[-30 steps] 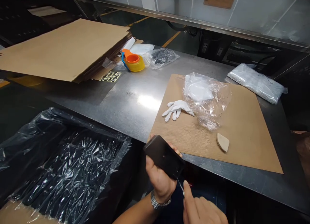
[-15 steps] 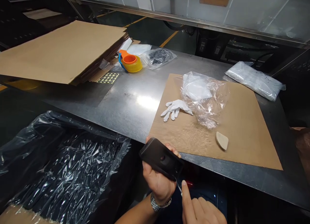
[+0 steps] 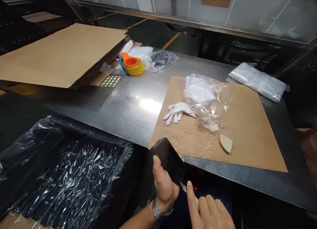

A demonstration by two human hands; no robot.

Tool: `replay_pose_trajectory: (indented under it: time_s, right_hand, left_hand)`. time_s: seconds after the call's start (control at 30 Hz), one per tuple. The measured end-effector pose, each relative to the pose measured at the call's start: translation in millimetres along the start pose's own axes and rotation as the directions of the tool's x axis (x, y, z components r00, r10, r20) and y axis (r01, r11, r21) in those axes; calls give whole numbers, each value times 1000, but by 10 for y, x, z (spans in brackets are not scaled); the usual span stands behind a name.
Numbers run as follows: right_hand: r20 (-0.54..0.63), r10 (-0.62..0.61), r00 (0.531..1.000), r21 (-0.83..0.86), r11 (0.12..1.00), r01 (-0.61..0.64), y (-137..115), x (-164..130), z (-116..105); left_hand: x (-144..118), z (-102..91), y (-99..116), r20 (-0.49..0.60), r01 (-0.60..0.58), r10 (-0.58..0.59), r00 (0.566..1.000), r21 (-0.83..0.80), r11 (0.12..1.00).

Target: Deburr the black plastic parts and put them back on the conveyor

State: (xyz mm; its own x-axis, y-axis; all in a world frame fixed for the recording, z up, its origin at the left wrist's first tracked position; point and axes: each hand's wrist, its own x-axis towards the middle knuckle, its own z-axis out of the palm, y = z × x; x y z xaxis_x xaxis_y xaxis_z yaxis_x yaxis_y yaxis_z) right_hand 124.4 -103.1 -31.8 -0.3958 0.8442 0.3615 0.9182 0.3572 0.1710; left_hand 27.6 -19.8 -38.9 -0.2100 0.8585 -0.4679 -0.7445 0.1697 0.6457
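Held just below the near edge of the steel surface: a flat black rectangular plastic piece, tilted, clamped in the left hand with thumb across its near face and fingertips showing behind its far edge. Silver metal wristwatch on that wrist. Right hand just beside it at the bottom edge of view, forefinger stretched out, pinching a thin light-coloured blade-like tool whose tip meets the lower corner of the black piece; rest of the tool hidden by the fingers.

On the surface, a flat brown cardboard sheet carrying a white fabric glove, a crumpled clear plastic bag with something white inside, and a small beige wedge-shaped block near the sheet's front edge. Farther right, a sealed clear plastic packet. Far left, a stack of large brown cardboard sheets, overhanging the surface, with a sheet of round black stickers beside it. Next to that, a yellow tape roll in an orange and blue dispenser, and a clear bag of dark parts. Left of the hands, below the surface, a box lined with clear plastic film, holding dark contents.
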Motion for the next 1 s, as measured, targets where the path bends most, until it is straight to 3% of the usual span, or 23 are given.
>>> replay_pose_trajectory:
  time_s: [0.2, 0.4, 0.63, 1.0]
  right_hand:
    - [48, 16, 999, 77, 997, -19, 250, -59, 98]
    - [191, 54, 980, 341, 933, -118, 400, -132, 89]
    - [124, 74, 989, 272, 957, -106, 405, -120, -31]
    - [146, 57, 988, 201, 976, -86, 362, -135, -49]
  left_hand:
    - [42, 13, 72, -31, 269, -268, 963, 38, 962]
    - [111, 25, 117, 63, 437, -436, 898, 7, 900]
    - [116, 6, 107, 130, 508, -506, 853, 23, 861]
    - [84, -1, 115, 120, 480, -484, 867, 56, 875]
